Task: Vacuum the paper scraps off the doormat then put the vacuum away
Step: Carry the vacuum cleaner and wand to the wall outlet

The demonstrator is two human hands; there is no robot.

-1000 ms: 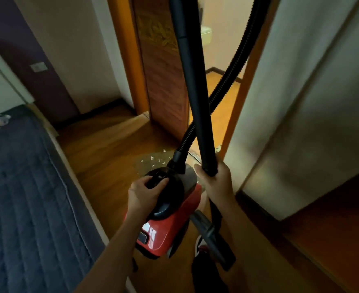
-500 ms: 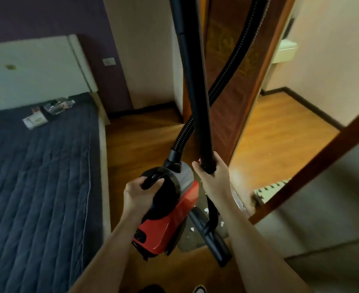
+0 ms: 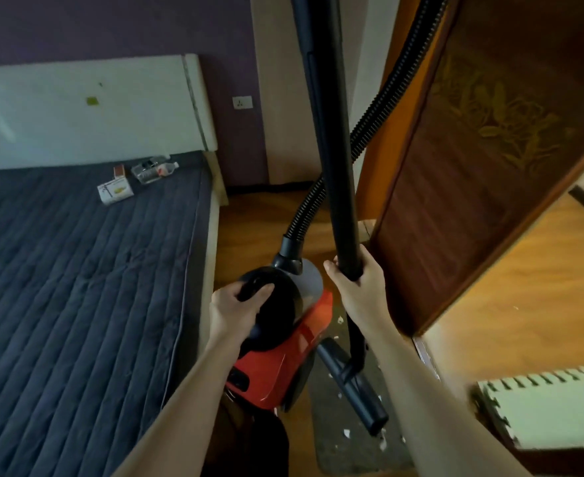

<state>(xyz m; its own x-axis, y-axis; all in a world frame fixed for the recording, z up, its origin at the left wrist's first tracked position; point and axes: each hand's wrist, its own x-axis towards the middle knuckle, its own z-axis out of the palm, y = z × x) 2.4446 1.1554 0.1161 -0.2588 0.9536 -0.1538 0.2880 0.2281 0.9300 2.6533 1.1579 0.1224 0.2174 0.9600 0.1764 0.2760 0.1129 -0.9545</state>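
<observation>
Vacuum [image 3: 277, 359] red canister, off floor beside bed [image 3: 77, 287]. Left hand [image 3: 239, 311] fingers curled round top handle. Right hand [image 3: 359, 287] fingers closed round wand [image 3: 332, 132]. Floor head [image 3: 352, 387] below right fingers, over doormat [image 3: 335, 438] with paper scraps [image 3: 346, 433].

My left hand [image 3: 239, 309] sits on top of the vacuum body [image 3: 280, 352], and my right hand [image 3: 359, 287] is just to the right of it, wrapped around the wand [image 3: 332, 132] that rises between them. The hose [image 3: 380, 108] climbs behind the wand from the body's far end. Below my right hand the floor nozzle [image 3: 352, 387] hangs over the doormat [image 3: 349, 452], with paper scraps [image 3: 347, 433] on the mat around it. The bed [image 3: 77, 287] lies left of my left hand; a box [image 3: 115, 191] and a bottle [image 3: 154, 170] rest on its far end. The door [image 3: 473, 166] stands right of my right hand.
</observation>
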